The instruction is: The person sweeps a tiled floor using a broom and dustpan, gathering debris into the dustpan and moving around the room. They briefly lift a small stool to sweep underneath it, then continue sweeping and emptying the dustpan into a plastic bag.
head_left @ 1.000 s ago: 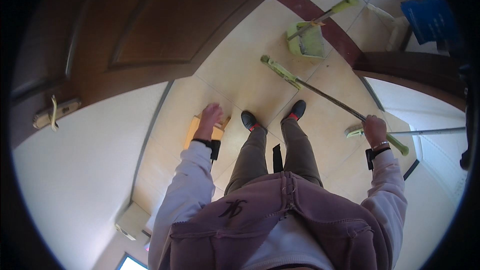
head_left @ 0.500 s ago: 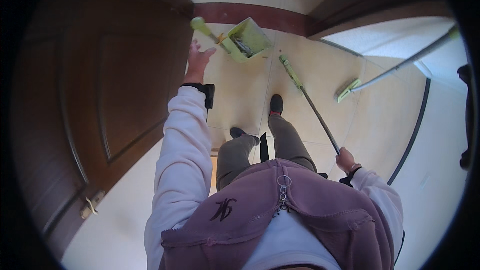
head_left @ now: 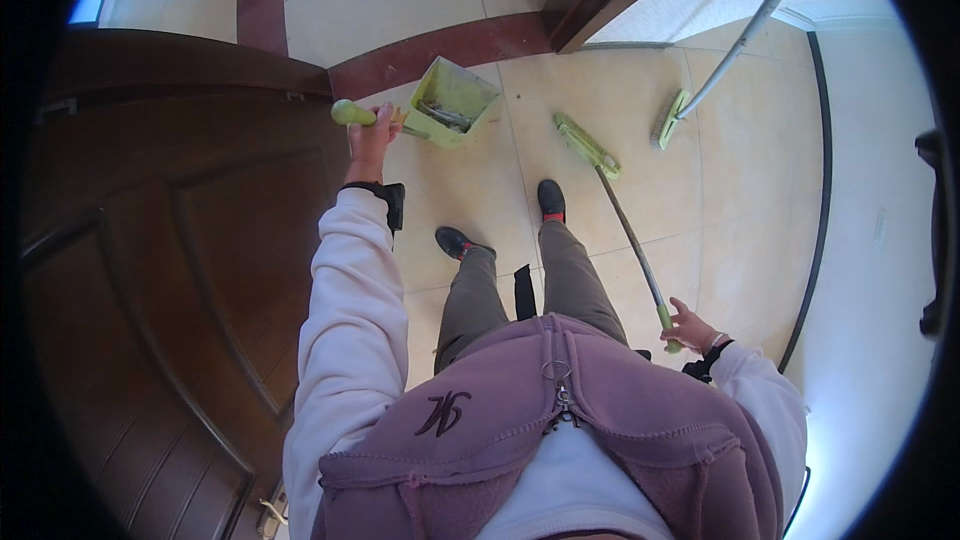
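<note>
My left hand (head_left: 371, 148) is closed around the handle of a long-handled green dustpan (head_left: 466, 90), just below the handle's rounded tip. Grey debris (head_left: 445, 117) lies inside the pan. On the right, my right hand (head_left: 690, 326) holds the green grip end of a broom (head_left: 630, 232) between thumb and fingers, some of them loosely spread. The broom's green head (head_left: 587, 145) is down on the tiles, right of the dustpan and ahead of my feet.
A second green push brush (head_left: 672, 120) with a grey pole stands at the right, its pole leaning away. A brown panelled door (head_left: 200, 270) rises close on my left. Past the dustpan runs a dark red floor strip (head_left: 440, 52); a white wall (head_left: 875, 240) bounds the right.
My left hand, open beside the dustpan handle before, has now closed on it. My right hand has shifted to the broom's green grip end, and the broom head has turned, showing its broad side.
</note>
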{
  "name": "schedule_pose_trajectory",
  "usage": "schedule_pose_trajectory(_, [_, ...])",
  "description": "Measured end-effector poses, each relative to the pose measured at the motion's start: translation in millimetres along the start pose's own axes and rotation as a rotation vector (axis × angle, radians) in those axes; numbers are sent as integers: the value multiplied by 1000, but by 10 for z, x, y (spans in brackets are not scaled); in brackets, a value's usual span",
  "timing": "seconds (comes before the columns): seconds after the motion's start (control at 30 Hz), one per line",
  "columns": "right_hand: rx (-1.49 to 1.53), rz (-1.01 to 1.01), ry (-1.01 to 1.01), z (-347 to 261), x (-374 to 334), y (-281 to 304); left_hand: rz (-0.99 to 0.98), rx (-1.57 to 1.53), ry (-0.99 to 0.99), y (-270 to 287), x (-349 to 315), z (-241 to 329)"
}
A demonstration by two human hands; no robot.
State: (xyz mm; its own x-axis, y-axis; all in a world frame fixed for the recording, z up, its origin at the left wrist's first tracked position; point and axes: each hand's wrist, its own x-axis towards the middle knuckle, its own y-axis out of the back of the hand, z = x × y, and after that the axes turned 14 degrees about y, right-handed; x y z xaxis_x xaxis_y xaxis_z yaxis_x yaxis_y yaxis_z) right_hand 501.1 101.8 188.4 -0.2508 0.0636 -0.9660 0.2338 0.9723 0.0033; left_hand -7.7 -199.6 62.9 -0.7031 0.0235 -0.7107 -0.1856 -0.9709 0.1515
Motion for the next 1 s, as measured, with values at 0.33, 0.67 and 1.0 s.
schedule_pose_trajectory(0.33, [109, 243, 153, -158, 319, -633, -106, 199, -162, 556, -681, -272])
schedule_pose_trajectory(0.67, [158, 512, 462, 585, 800, -561, 55, 25, -79, 1115, -1287, -2059])
schedule_pose_trajectory(1.0, [190, 346, 645, 161, 2015, -901, 70, 36, -65, 1490, -1607, -2982])
